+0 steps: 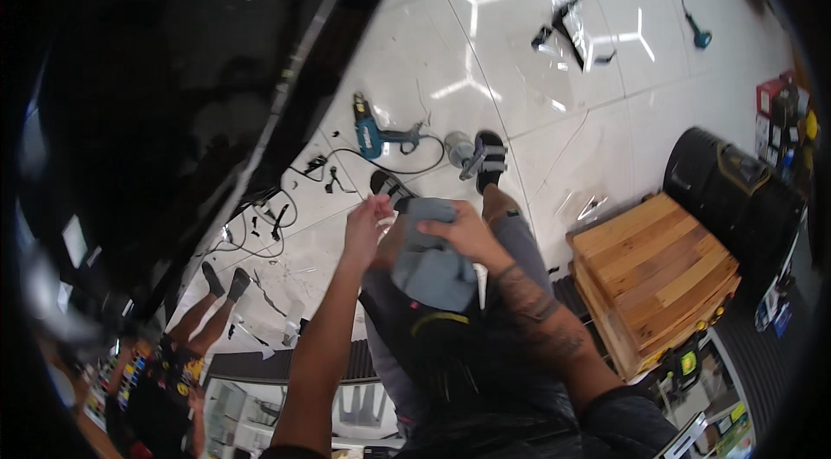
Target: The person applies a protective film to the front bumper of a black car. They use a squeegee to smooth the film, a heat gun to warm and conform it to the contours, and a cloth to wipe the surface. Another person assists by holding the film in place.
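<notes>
A grey cloth hangs in front of my body, bunched at the top. My right hand grips its upper part, with the thumb laid across the fabric. Just left of the cloth, my left hand is raised with its fingers curled together. Whatever those fingers hold, if anything, is too small to make out. Beyond my hands, a teal and black heat gun lies on the floor near my feet, and a spray bottle is beside my right shoe.
A glossy black car panel fills the left side. Cables and black clips litter the tiled floor. On the right are a wooden-topped cabinet and a black case. Another person is at the lower left.
</notes>
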Tool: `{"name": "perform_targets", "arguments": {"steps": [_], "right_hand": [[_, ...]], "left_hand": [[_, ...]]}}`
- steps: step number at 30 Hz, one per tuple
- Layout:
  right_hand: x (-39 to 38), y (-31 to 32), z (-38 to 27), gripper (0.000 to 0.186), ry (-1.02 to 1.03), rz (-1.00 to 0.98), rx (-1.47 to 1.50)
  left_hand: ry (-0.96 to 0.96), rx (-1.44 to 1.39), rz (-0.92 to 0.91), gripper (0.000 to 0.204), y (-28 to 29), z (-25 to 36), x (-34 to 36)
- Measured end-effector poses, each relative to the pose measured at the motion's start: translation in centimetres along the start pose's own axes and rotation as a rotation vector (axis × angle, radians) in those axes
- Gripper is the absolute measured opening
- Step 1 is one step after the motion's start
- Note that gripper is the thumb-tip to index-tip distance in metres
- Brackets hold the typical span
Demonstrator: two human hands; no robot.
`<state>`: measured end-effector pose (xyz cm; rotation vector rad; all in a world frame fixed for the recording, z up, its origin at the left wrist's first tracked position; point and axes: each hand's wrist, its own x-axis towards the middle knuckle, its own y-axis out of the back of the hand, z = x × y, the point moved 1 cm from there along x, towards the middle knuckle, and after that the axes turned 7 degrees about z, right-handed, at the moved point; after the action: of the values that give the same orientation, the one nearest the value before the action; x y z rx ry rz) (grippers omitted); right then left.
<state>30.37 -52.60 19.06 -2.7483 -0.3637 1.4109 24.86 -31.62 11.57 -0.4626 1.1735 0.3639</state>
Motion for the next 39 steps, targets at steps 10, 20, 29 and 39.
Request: {"name": "perform_targets", "arguments": {"steps": [10,20,29,39], "right_hand": [[5.4,14.3,6.1,0.023,-0.213,0.008,-0.381],[1.9,18.6,8.4,0.04,-0.364,0.4,0.556],[1.2,21.0,12.4,0.046,-0.364,0.127,0.92],[-1.9,17.4,4.1,0.045,-0.416,-0.023,0.7]], "left_hand": [[0.178,-0.4,0.659,0.039,-0.4,-11.8,47.0],[-0.174,-0.244,0.376,0.029,-3.7,-12.9,18.9],[-0.298,-0.285,-0.024,0.058,-8.8,-0.6,-22.8],[-0.847,0.323,0.705,0.04,-11.3,-0.5,-37.1]]}}
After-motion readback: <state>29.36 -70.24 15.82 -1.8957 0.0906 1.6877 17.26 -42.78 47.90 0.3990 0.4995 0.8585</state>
